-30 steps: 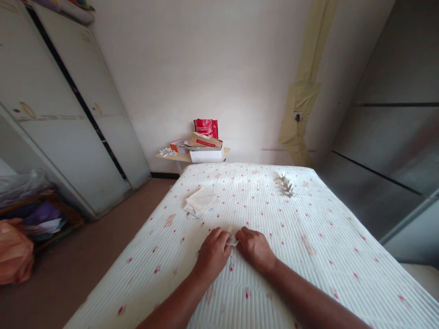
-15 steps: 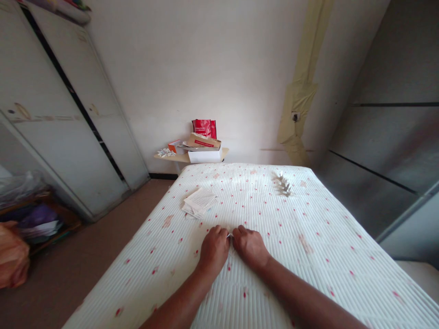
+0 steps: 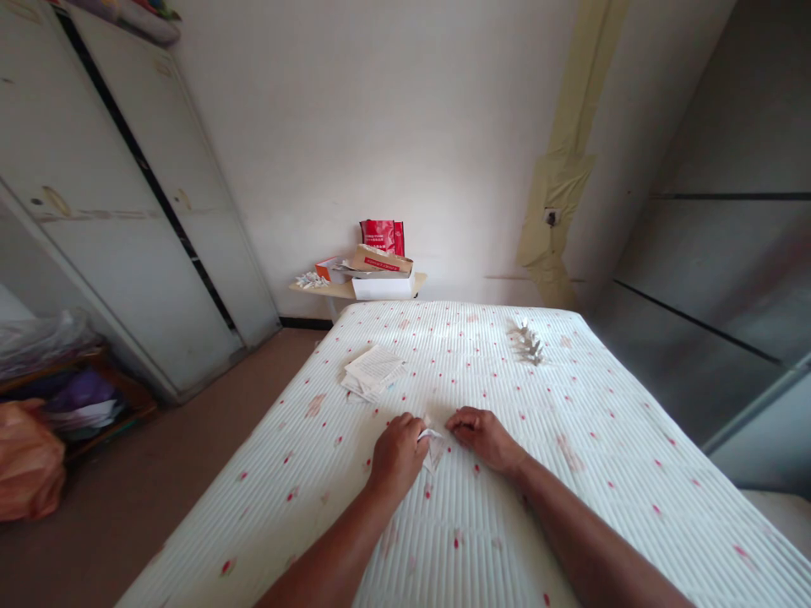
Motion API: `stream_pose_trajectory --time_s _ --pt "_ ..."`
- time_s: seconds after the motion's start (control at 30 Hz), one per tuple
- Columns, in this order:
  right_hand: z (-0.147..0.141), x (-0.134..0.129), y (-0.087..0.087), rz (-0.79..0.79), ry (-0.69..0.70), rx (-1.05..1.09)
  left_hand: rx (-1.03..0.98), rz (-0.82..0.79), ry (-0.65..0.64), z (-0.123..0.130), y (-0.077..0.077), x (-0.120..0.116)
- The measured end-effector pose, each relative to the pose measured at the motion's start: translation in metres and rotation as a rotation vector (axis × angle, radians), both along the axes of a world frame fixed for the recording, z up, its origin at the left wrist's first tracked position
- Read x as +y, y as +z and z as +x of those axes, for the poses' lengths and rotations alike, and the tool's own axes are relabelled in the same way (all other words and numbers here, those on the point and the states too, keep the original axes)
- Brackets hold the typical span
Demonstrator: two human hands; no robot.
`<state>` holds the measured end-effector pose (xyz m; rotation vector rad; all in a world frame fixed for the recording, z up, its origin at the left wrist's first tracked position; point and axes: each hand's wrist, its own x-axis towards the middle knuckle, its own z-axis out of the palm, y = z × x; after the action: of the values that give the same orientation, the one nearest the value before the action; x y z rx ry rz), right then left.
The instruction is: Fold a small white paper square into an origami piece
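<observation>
My left hand is closed around a small folded piece of paper, whose pale pointed end sticks out past the fingers over the bed. Just right of the paper, with a small gap between, my right hand has its fingers curled together and I see nothing in them. Beyond my left hand lies a loose stack of printed paper sheets. Farther off on the right, a row of small pointed folded paper shapes rests on the bed.
The bed has a white ribbed cover with red spots. Behind it a small shelf carries a white box, a red bag and more white folded pieces. A cabinet stands left, an orange bag below it.
My right hand has come off the folded paper and shifted right. The paper stays in my left hand and more of it shows. The view has turned slightly left.
</observation>
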<state>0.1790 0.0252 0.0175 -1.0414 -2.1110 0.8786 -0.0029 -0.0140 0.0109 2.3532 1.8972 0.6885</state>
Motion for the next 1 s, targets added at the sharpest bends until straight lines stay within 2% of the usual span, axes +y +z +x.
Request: stream_pose_trajectory --time_s 0.13,0.3,0.53,0.77,1.0 --pt "-0.004 0.004 -0.005 0.063 0.047 -0.018 -0.010 0.006 -0.011 0.000 0.000 0.001" --pt "-0.004 0.004 -0.003 0.042 0.101 -0.028 -0.010 -0.011 -0.007 0.000 -0.001 0.002" --pt "-0.002 0.008 -0.006 -0.030 0.163 0.026 0.015 -0.071 0.009 0.000 0.000 0.003" --pt "-0.003 0.017 -0.014 -0.192 0.204 0.148 0.041 -0.096 0.021 0.001 0.003 0.002" --pt "-0.003 0.017 -0.015 -0.197 0.189 0.136 0.023 -0.095 0.022 0.001 0.002 0.003"
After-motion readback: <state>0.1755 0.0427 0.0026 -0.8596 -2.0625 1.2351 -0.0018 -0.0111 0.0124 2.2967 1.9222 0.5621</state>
